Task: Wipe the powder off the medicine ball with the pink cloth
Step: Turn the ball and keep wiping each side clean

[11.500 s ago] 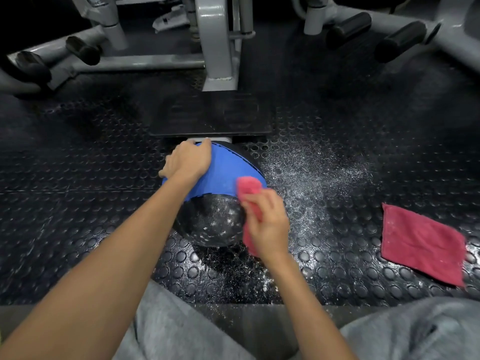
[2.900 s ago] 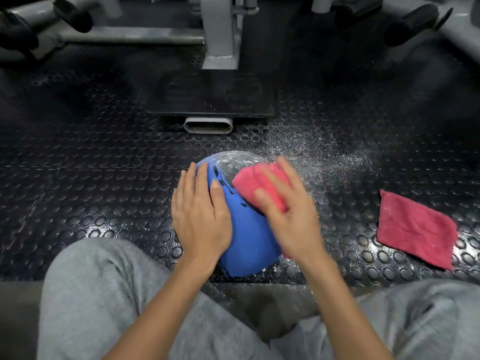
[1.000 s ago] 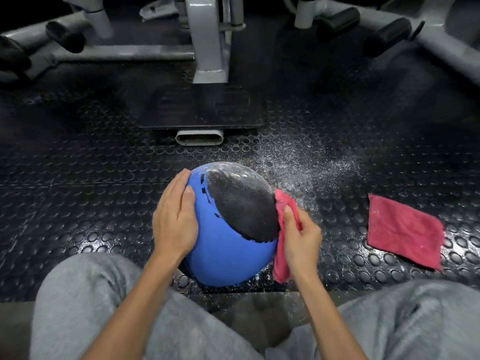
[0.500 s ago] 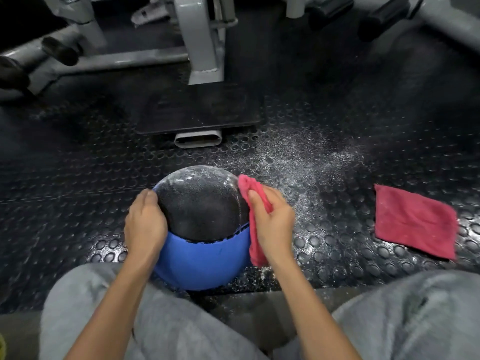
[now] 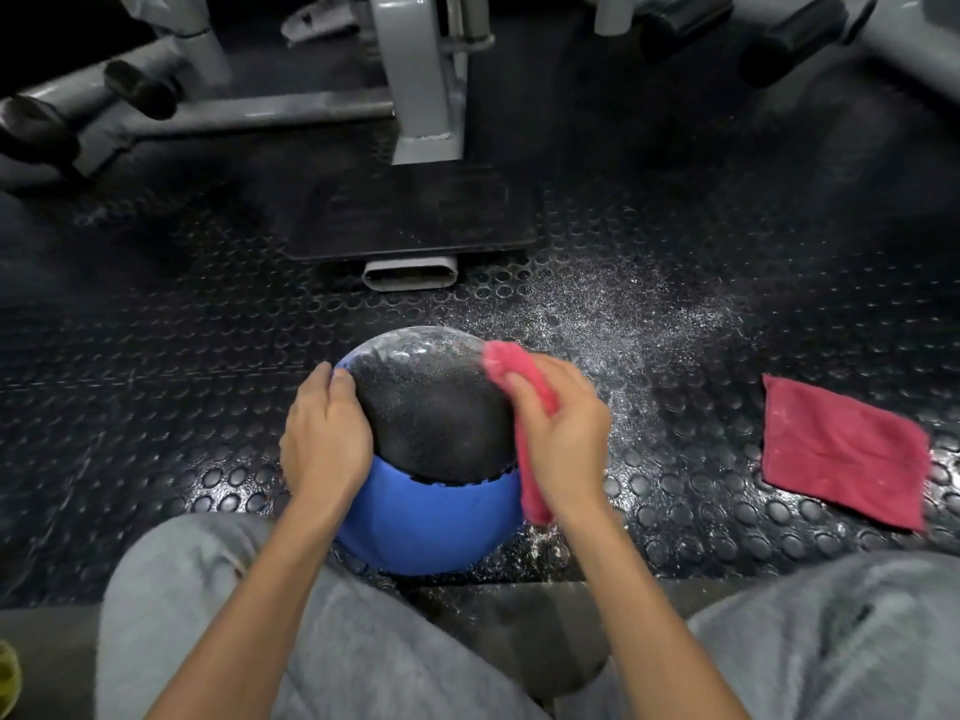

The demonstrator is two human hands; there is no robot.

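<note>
Our left hand [image 5: 324, 439] lies spread against the left side of the medicine ball [image 5: 431, 428], fingers following its curve and gripping nothing. We judge it is there as a brace, so the ball cannot roll away from the rubbing. Our right hand [image 5: 563, 433] is closed around the pink cloth [image 5: 522, 376], which is bunched between fingers and palm and pressed to the ball's right shoulder. Its loose end hangs down beside the blue half.

The ball sits on the studded rubber floor [image 5: 182, 356] between our knees [image 5: 218, 589], black half turned up, presumably so the dusty part faces the cloth. A pale film shows along its far upper rim, so we reckon wiping is unfinished there.

Spilled powder [image 5: 613, 314] fans over the floor beyond the right hand. A second cloth [image 5: 841, 449] lies flat well to the right, and a grey machine frame [image 5: 421, 80] stands further off.
</note>
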